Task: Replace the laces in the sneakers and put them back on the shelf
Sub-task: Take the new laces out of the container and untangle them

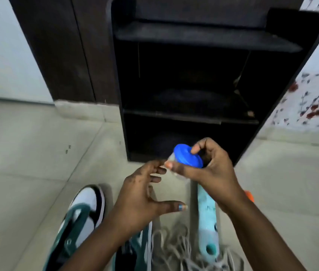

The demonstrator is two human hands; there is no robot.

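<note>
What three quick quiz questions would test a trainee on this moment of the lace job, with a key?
1. True or false: the right hand holds the container with the blue lid.
2. Which is spread open, holding nothing? A) the left hand B) the right hand
3. Fill in: the loose pile of laces lies on the ____ beside the green and white sneakers.

Key:
1. True; its fingers curl round the lid.
2. A.
3. Floor; the dark shelf stands in front, and no sneakers show on it.
</note>
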